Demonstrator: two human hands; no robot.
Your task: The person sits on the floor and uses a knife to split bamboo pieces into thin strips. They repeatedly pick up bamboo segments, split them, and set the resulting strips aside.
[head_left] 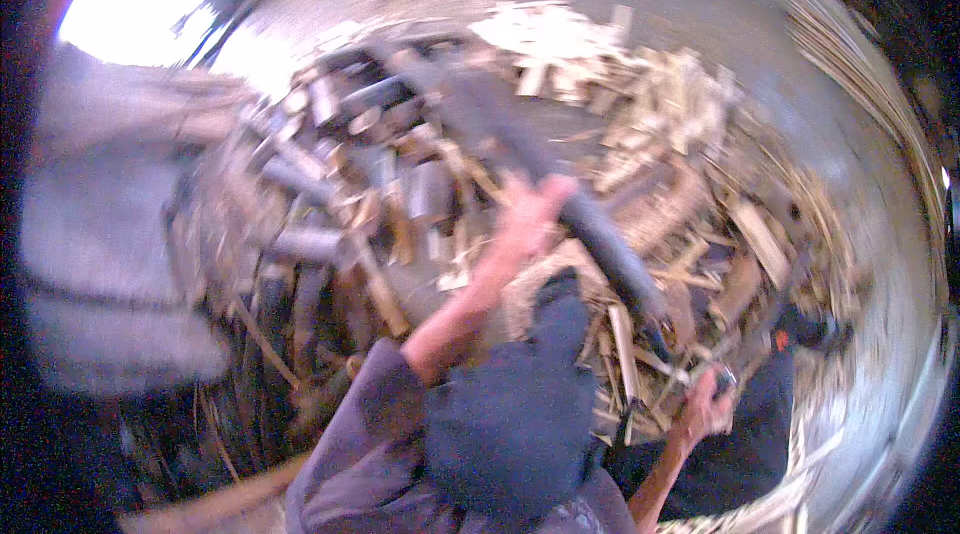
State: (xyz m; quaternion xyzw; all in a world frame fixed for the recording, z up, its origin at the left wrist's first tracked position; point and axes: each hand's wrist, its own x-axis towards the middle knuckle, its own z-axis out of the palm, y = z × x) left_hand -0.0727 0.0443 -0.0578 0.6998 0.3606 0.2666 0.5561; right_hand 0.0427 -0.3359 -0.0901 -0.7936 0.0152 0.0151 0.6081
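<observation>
- A long, dark-grey, cylindrical wooden log [610,244], apparently unsplit, is gripped slantwise above the heap by the left hand [535,219].
- A small dark object [725,380], unidentifiable through blur, is enclosed by the right hand [708,407].
- Pale split wood pieces [550,39] are already piled; round grey logs [430,194] remain whole.

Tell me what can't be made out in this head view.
All in the head view:
Dark log: its upper end is smeared by motion blur.
Left hand: blurred, so its exact grip on the log is unclear.
Dark object in the right hand: small and partly hidden by that hand; kind unclear.
Bright opening: glare hides what lies beyond.
</observation>
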